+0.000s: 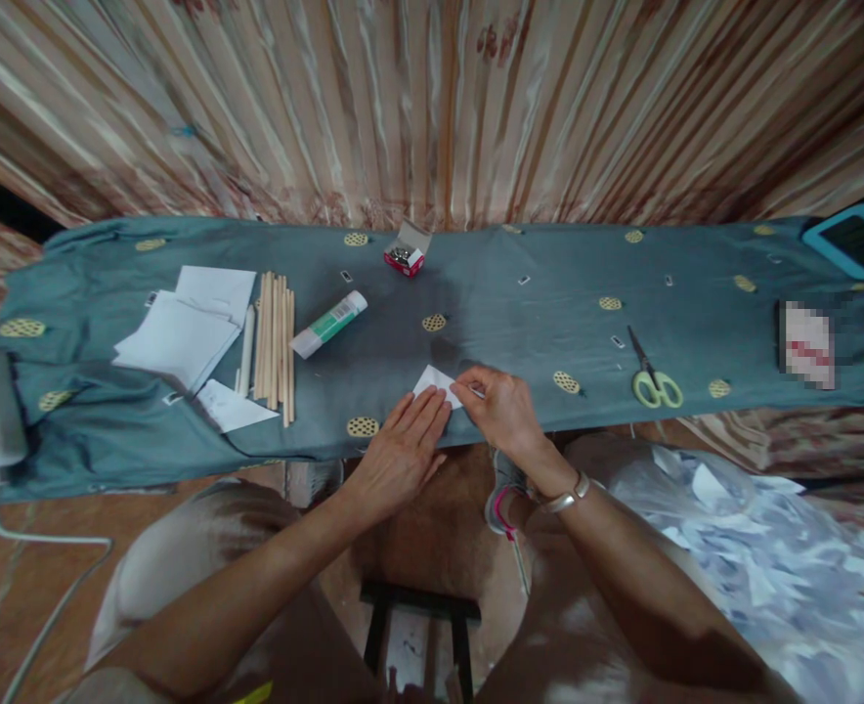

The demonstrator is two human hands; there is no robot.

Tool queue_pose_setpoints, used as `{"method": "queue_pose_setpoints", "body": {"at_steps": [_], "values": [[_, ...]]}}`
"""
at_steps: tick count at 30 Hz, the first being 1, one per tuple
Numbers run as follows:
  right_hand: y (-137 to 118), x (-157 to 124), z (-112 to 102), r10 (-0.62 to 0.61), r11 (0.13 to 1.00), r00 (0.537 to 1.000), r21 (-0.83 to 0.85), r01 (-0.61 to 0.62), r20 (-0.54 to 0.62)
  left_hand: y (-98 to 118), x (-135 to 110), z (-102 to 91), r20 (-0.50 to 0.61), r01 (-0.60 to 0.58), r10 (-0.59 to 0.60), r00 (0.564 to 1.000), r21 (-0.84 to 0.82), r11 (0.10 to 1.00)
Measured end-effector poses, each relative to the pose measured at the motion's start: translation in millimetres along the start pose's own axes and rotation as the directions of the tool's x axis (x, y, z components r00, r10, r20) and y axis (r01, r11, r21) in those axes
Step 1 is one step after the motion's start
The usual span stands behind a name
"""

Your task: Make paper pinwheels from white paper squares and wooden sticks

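A small folded piece of white paper (pixel 432 377) lies at the near edge of the cloth-covered table. My left hand (pixel 401 455) rests flat on it, fingers stretched out over its left and near part. At the paper's right side, my right hand (pixel 503 406) is closed, with thumb and forefinger pinching the edge. The paper's near part is hidden under my fingers. Left of my hands lie a glue stick (pixel 329 324), a row of several thin wooden sticks (pixel 275 342) and a white candle-like stick (pixel 247 352).
White paper sheets (pixel 179 337) and a cut paper piece (pixel 236 407) lie left. A red box of small metal pieces (pixel 406 256) stands behind. Scissors (pixel 648 376) and a blue-framed tablet (pixel 861 242) lie right. A plastic bag of paper scraps (pixel 761 548) sits beside my leg.
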State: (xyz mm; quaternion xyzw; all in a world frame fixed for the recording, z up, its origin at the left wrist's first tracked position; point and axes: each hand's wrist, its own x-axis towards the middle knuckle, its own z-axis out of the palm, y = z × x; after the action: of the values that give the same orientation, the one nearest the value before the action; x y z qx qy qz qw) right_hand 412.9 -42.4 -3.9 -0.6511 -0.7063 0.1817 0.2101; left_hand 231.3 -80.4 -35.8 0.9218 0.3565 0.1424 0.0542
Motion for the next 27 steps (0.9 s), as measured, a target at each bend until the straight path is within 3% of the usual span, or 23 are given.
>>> {"method": "queue_pose_setpoints", "body": {"at_steps": [9, 16, 27], "values": [[6.6, -15.4, 6.4, -0.163, 0.987, 0.978, -0.020, 0.161, -0.127, 1.5, 1.1, -2.0, 0.012, -0.001, 0.001, 1.000, 0.052, 0.999], [25.3, -23.6, 9.5, -0.167, 0.983, 0.971, 0.051, 0.178, -0.172, -3.3, -2.9, -6.2, 0.019, -0.024, 0.023, 1.000, 0.049, 0.999], [44.3, -27.6, 5.5, -0.205, 0.972, 0.956, 0.074, 0.224, -0.208, -24.5, -51.1, -27.0, 0.038, 0.055, -0.059, 0.998, 0.115, 0.992]]}}
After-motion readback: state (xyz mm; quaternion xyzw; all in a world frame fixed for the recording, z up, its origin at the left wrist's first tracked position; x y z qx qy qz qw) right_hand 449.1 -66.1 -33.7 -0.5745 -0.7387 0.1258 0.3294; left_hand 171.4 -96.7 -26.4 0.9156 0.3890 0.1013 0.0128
